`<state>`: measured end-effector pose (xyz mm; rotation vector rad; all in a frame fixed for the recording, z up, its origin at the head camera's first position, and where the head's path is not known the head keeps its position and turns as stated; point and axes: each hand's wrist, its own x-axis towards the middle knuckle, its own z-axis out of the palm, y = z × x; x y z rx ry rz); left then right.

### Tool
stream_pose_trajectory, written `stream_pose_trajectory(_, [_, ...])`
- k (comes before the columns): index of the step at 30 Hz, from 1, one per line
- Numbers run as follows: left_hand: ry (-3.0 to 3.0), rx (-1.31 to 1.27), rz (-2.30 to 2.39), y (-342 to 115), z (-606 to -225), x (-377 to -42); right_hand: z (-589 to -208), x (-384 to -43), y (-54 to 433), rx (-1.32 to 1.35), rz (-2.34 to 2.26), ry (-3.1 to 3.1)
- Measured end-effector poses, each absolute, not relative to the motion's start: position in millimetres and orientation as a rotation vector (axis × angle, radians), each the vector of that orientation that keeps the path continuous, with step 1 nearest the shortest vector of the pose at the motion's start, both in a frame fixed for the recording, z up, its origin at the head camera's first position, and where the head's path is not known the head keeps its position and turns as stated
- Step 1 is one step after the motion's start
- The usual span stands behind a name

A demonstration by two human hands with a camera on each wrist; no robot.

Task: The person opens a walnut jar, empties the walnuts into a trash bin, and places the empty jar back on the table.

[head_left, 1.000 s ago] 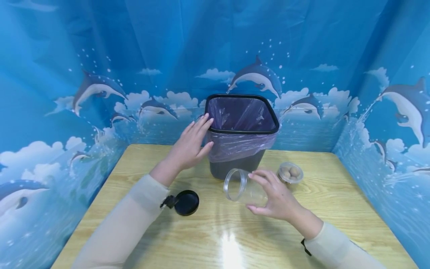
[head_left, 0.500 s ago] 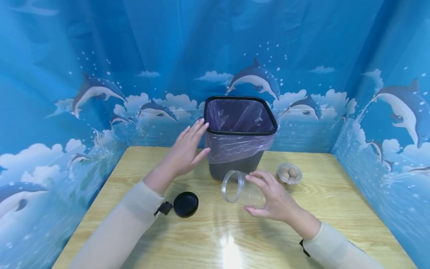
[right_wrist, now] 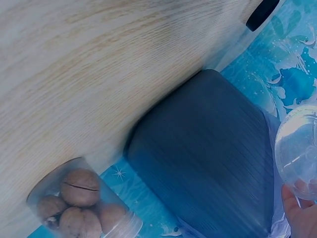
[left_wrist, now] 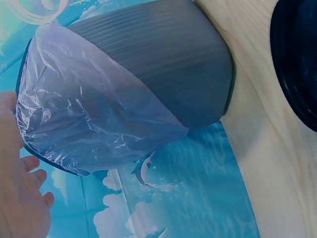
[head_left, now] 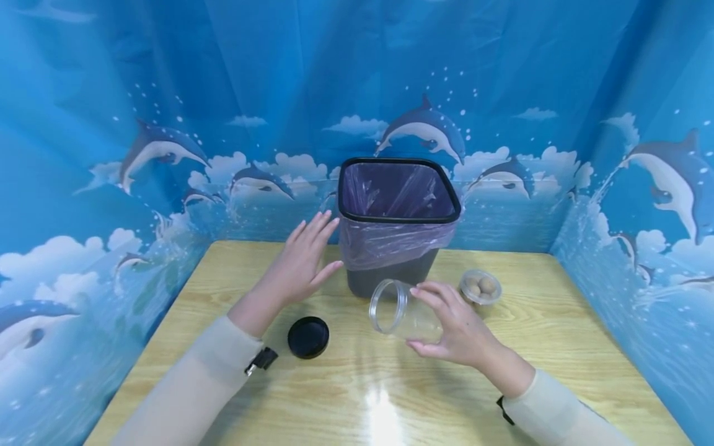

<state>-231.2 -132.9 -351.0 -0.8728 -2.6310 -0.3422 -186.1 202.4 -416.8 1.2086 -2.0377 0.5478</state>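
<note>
My right hand [head_left: 460, 325] grips a clear plastic jar [head_left: 417, 317], tipped on its side with its uncapped mouth facing left, in front of the bin. Nothing shows inside it. My left hand [head_left: 292, 266], fingers straight and thumb apart, is just left of a dark grey trash bin [head_left: 368, 282] and holds nothing. A purple plastic bag [head_left: 390, 244] lines the bin, folded over under its black rim. On the table below the left hand lies a round black lid [head_left: 308, 337]. Beyond the right hand stands a second clear jar [right_wrist: 106, 186] with several walnuts [right_wrist: 79, 187] in it.
The wood-grain table [head_left: 346, 384] carries everything. Blue curtains [head_left: 268, 93] printed with dolphins enclose it at the back and both sides, with the bin standing close to the back one.
My left hand has drawn back from the bin's rim, moving left and toward me. The right hand and its jar have stayed almost in place.
</note>
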Motion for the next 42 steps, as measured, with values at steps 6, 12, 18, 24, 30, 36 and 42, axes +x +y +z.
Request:
stream_pose_trajectory(6, [-2.651, -0.851, -0.366, -141, -359, -224, -416, -185, 202, 1.211, 0.55, -2.035])
stream_pose_trajectory(12, [-2.655, -0.858, -0.41, -150, -366, -219, -415, -186, 201, 1.214, 0.557, -2.032])
stream_pose_trajectory(18, [-2.67, -0.878, -0.445, -154, -375, -215, -414, -186, 201, 1.207, 0.56, -2.032])
stream_pose_trajectory(24, [-2.692, -0.897, -0.452, -159, -386, -211, -415, -186, 201, 1.206, 0.56, -2.039])
stream_pose_trajectory(30, [-2.74, -0.925, -0.453, -162, -395, -204, -414, -186, 202, 1.207, 0.558, -2.038])
stream_pose_trajectory(36, [-2.768, -0.949, -0.446, -168, -405, -196, -414, -186, 201, 1.216, 0.562, -2.043])
stream_pose_trajectory(42, [-2.856, -0.929, -0.471, -174, -414, -189, -414, -186, 201, 1.225, 0.56, -2.07])
